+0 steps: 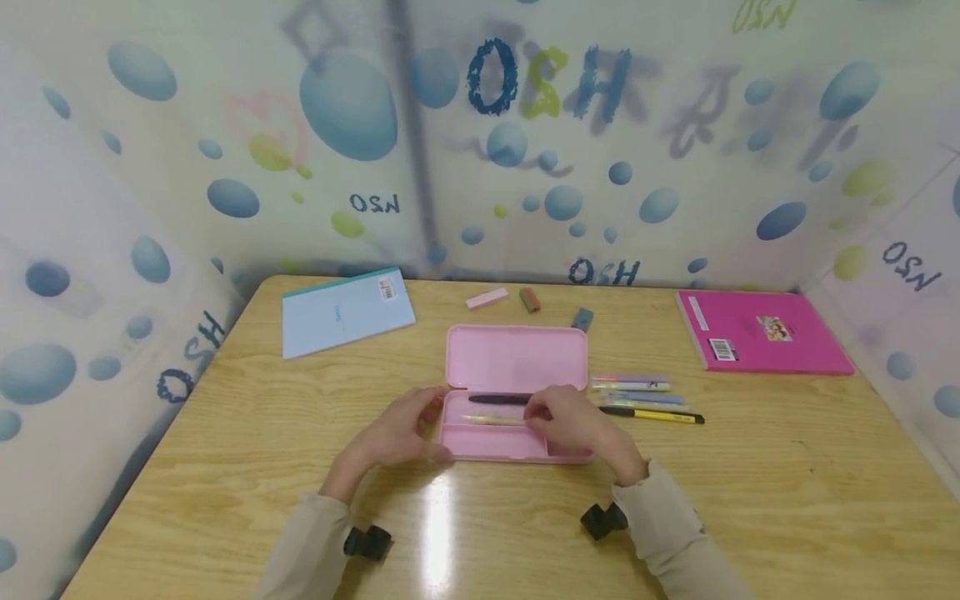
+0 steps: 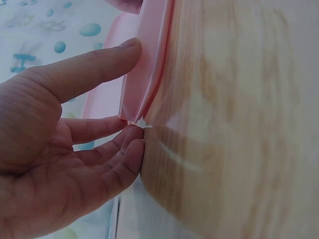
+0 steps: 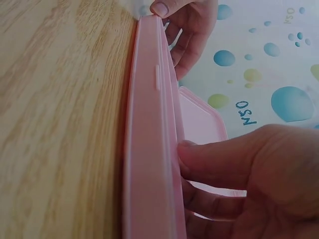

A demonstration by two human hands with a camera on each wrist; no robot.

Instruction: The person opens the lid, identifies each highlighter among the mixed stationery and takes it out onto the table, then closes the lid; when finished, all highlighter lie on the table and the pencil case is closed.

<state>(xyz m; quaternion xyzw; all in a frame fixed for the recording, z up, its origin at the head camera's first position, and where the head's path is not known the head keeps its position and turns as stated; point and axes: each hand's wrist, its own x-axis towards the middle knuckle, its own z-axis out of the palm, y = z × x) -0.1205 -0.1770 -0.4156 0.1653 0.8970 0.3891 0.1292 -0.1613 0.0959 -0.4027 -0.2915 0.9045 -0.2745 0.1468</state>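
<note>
So the thing in the middle here is a shallow pink plastic pencil case [image 1: 493,444] with rounded corners, lying flat on the table with its lid tipped open on the far side. In its back compartment there's a slim dark pen [image 1: 495,399] and, in front of it, a thin see-through gold-tinted pen [image 1: 489,420], both with long axes running left to right, pretty much parallel to the case. Both stretch leftward from the right hand [image 1: 576,419], which is the nearer one, its fingers dipping in over their right ends. Can't honestly tell if it's pinching either pen, since the fingertips are hidden. The left hand [image 1: 401,427] grips the left end of the case, thumb along the front wall. The plastic looks smooth and slightly satiny, with moulded dividers. Just right of the case lies a glossy yellow-and-black marker [image 1: 667,416], and behind is a small blue-grey block [image 1: 582,317]. Everything sits on a pale wood-grain table [image 1: 225,433], streaky lines and a bright glare spot included.
</note>
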